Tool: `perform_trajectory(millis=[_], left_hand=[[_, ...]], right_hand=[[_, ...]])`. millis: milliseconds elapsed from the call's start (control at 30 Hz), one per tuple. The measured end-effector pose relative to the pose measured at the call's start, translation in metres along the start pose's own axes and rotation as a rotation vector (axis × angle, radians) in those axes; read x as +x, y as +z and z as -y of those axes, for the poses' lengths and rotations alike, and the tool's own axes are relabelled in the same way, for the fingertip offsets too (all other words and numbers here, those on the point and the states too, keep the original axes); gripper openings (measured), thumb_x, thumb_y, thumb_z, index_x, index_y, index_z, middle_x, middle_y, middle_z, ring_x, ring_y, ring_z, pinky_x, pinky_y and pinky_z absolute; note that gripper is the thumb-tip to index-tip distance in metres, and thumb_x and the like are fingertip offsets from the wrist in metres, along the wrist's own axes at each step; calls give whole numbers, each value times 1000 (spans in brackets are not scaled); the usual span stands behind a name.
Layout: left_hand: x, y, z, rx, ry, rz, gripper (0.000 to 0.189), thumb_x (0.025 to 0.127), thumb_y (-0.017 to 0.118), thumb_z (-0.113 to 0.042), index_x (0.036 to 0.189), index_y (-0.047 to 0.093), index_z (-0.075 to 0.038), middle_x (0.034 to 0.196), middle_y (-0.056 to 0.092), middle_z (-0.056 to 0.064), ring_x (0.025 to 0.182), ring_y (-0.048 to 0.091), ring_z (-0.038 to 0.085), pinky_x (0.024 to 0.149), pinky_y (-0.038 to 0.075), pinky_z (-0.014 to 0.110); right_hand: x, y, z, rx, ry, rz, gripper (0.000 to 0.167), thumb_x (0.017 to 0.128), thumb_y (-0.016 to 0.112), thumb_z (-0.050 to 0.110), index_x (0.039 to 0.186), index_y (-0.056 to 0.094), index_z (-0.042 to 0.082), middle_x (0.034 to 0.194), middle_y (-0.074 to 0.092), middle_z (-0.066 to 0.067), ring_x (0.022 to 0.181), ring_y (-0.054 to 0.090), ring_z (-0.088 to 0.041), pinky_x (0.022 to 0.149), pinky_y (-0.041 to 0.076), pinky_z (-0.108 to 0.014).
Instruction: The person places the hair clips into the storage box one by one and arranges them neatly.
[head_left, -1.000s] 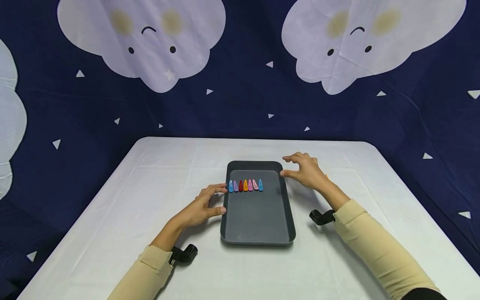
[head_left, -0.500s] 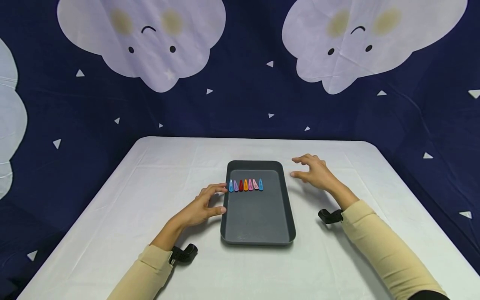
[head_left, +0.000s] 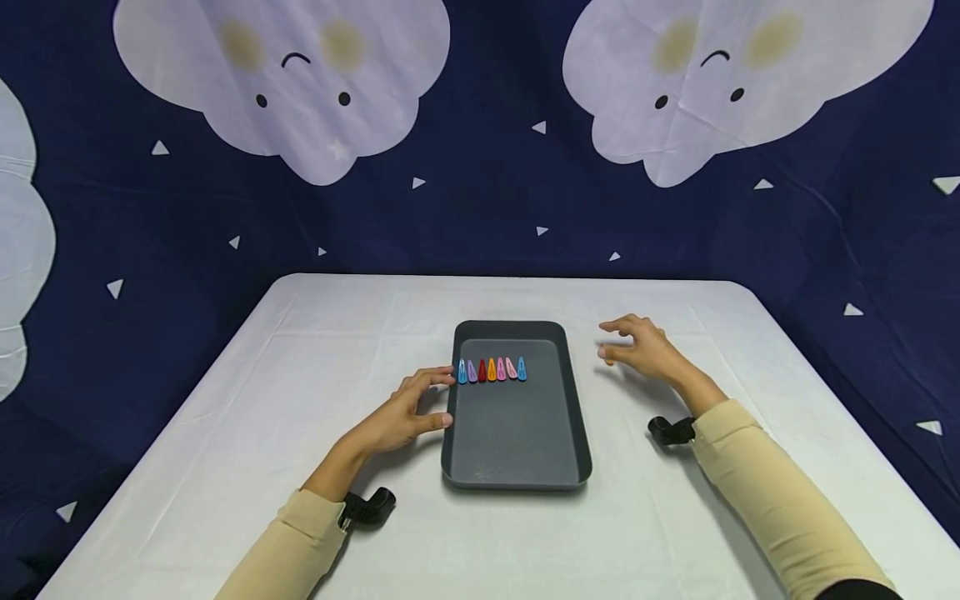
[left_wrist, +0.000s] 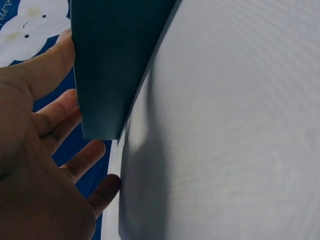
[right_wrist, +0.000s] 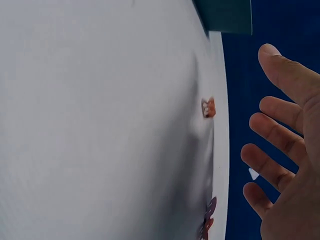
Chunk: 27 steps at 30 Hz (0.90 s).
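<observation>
A dark grey tray [head_left: 517, 433] lies on the white table. Near its far end, several snap hair clips [head_left: 491, 370] in blue, purple, red, orange and pink form a row from the left wall. My left hand [head_left: 401, 417] rests against the tray's left rim, thumb and fingers extended; the left wrist view has its thumb on the tray's outer wall. To the right of the tray, my right hand [head_left: 645, 348] hovers over the table, fingers spread and holding nothing. A small orange clip [right_wrist: 209, 107] sits on the table by that hand, mostly hidden in the head view.
Purple and reddish small pieces [right_wrist: 208, 220] lie at the lower edge of the right wrist view, their kind hard to tell. Behind the table [head_left: 337, 308] hangs a dark blue cloth [head_left: 480, 217] with clouds. Each wrist wears a black camera [head_left: 369, 507].
My right hand has moved away from the tray's right rim, rightward and slightly toward me. An orange bit now shows beneath its thumb. The left hand, tray and hair clips have stayed put.
</observation>
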<state>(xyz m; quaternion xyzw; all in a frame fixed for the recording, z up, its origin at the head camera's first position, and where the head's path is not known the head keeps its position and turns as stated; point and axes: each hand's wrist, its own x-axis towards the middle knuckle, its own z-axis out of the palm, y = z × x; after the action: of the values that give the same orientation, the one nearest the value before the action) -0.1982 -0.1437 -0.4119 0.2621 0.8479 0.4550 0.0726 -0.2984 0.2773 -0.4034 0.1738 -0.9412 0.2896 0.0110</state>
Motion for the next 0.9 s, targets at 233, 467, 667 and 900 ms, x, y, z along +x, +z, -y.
perform_trajectory(millis=[233, 467, 667, 900], left_hand=[[1, 0, -1, -6, -19, 6, 56, 85, 69, -27, 133, 47, -8, 152, 32, 4, 140, 22, 32, 111, 18, 60], [1, 1, 1, 1, -5, -2, 56, 85, 69, -25, 133, 47, -8, 152, 33, 5, 140, 22, 33, 110, 17, 61], [1, 1, 1, 3, 3, -5, 55, 85, 70, -25, 132, 47, -8, 152, 33, 5, 139, 23, 33, 110, 17, 62], [1, 0, -1, 2, -14, 0, 55, 85, 69, -25, 133, 47, -9, 152, 33, 3, 140, 22, 31, 111, 16, 60]], right_hand=[[-1, -2, -10, 1, 45, 49, 56, 83, 71, 36, 130, 56, 8, 132, 52, -17, 119, 43, -38, 96, 31, -56], [-2, -1, -19, -27, 11, 66, 55, 82, 72, 32, 127, 57, 6, 130, 53, -19, 114, 46, -37, 96, 33, -54], [-3, -1, -23, -37, 14, 93, 56, 81, 73, 32, 128, 57, 8, 132, 52, -18, 120, 39, -38, 99, 29, -56], [-1, 0, -25, -67, 18, 100, 58, 79, 74, 35, 128, 57, 9, 133, 51, -17, 117, 38, -35, 96, 30, -55]])
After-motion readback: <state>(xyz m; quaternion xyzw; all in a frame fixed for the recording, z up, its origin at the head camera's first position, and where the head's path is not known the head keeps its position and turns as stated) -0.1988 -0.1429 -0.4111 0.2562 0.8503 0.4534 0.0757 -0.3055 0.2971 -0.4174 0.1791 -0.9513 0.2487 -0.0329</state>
